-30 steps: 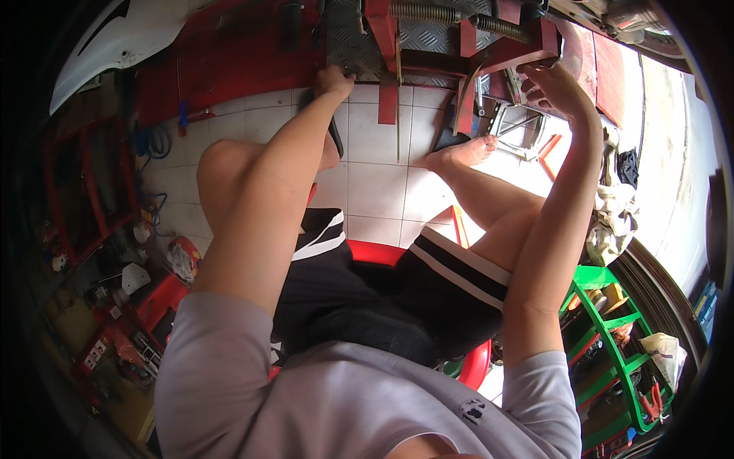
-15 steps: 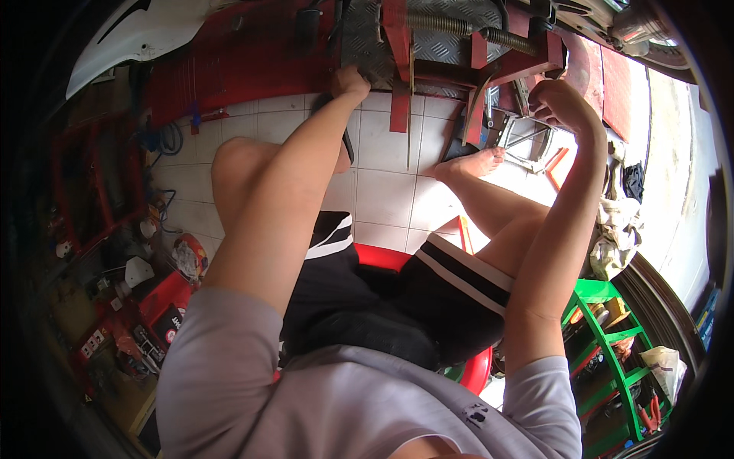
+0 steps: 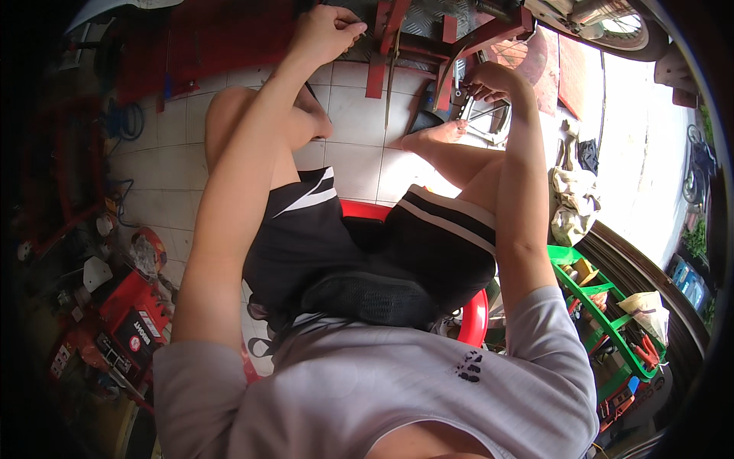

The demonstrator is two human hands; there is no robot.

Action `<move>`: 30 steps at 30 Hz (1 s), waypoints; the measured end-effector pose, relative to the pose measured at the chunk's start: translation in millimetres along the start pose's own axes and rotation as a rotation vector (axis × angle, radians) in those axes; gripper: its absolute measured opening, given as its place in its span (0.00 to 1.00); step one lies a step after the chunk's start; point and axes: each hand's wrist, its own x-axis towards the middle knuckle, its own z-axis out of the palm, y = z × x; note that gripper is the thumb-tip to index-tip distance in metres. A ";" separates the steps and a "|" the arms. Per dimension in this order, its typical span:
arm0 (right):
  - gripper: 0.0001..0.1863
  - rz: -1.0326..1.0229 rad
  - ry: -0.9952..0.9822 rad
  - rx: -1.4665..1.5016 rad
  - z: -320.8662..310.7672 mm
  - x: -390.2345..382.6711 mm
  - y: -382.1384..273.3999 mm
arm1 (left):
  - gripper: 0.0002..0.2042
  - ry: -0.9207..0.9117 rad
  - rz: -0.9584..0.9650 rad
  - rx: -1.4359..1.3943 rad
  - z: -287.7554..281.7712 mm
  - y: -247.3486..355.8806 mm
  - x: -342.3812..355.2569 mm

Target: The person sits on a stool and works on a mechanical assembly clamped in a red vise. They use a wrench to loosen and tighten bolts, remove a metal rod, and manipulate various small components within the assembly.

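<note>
**Bare toes, hard steel: hands poised either side of the red frame**

Only the head view to call, and here was how it stood. The red frame (image 3: 417, 47), the thing nearest both hands, jutted over the near edge of the red platform (image 3: 218, 46), its legs reaching over the white tiles (image 3: 355, 126). Over to the left hand (image 3: 326, 36): raised by that near edge, just left of the frame, fingers curled and thumb close in. Anything pinched there? Couldn't tell! Across to the right hand (image 3: 493, 80), below the frame's right end, its fingers loosely bent and parted, with no object visible in them. The pale metal stand (image 3: 467, 112) sat just beneath.

Now the danger, in this caller's judgement. Neither hand visibly steadied that frame; were it loose, a knock could tip it, and the bare foot (image 3: 440, 136) sat close below the platform's edge. Ouch if it landed there! The right fingers hung between frame and stand, so any slip of either could nip them. The left knuckles, so near steel, risked a scrape on a careless swing.
</note>
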 end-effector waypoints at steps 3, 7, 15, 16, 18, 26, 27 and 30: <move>0.11 -0.005 0.085 0.077 14.0 12.9 2.0 | 0.07 0.015 0.096 0.159 -9.4 17.4 -17.0; 0.12 0.014 0.103 0.085 31.7 35.5 -5.9 | 0.09 -0.092 0.083 0.485 -15.4 13.8 -2.0; 0.14 0.242 0.116 0.022 54.0 69.7 18.2 | 0.12 -0.234 0.092 0.567 -24.4 4.8 17.4; 0.14 0.277 0.095 0.024 54.5 75.7 22.6 | 0.12 -0.237 0.067 0.556 -26.8 2.4 16.9; 0.13 0.298 0.106 0.146 45.7 84.7 37.3 | 0.13 -0.244 0.015 0.544 -34.2 4.1 14.9; 0.30 0.196 0.660 0.109 -7.5 158.5 96.3 | 0.13 -0.178 -0.041 0.490 -43.1 14.7 4.8; 0.33 0.141 0.704 0.031 -13.9 169.4 100.3 | 0.13 -0.108 -0.083 0.472 -32.2 11.8 4.1; 0.42 0.105 0.697 0.030 -20.7 187.9 123.8 | 0.14 -0.485 -0.036 0.557 -42.1 23.7 10.1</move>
